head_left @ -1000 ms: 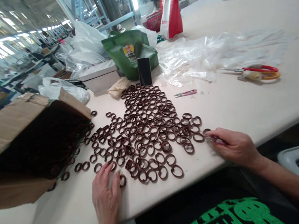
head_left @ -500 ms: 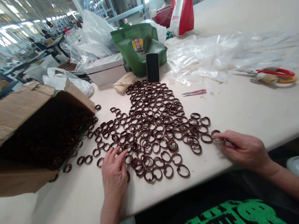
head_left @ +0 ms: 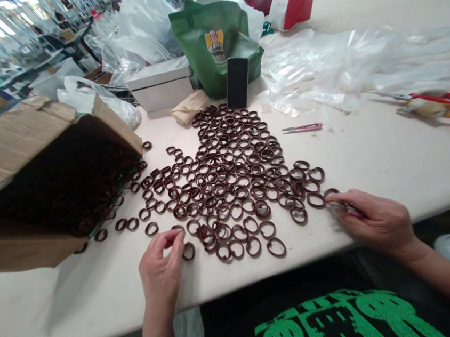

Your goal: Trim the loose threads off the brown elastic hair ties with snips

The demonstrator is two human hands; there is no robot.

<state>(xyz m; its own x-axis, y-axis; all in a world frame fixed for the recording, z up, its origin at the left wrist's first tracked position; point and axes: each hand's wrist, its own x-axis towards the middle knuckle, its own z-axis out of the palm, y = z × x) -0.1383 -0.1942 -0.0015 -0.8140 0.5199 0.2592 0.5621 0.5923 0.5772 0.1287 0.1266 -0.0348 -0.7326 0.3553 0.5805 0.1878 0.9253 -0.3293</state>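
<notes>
Many dark brown rings [head_left: 232, 178], apparently elastic bands, lie spread and overlapping over the middle of the pale table. At their near left edge my left hand [head_left: 162, 258] pinches one brown ring [head_left: 178, 229] between thumb and fingertips. Another ring [head_left: 188, 251] lies just right of that thumb. On the right side, my right hand [head_left: 375, 219] is closed around thread snips [head_left: 352, 210]; only a bit of metal and pinkish handle shows, the rest is hidden in the palm. Its fingertips are beside a ring [head_left: 331, 193] at the right end of the spread.
A tipped cardboard box [head_left: 23, 128] opens toward the rings, with more inside. Behind them stand a phone [head_left: 237, 83], a green bag [head_left: 214, 46] and a white box [head_left: 162, 86]. Pink snips [head_left: 303, 128], scissors [head_left: 439, 100] and clear plastic bags [head_left: 319, 67] lie to the right.
My left hand has drawn back slightly left from the rings, its fingers closing from loosely spread to a pinch on one ring. My right hand keeps its grip. The camera view has shifted a little.
</notes>
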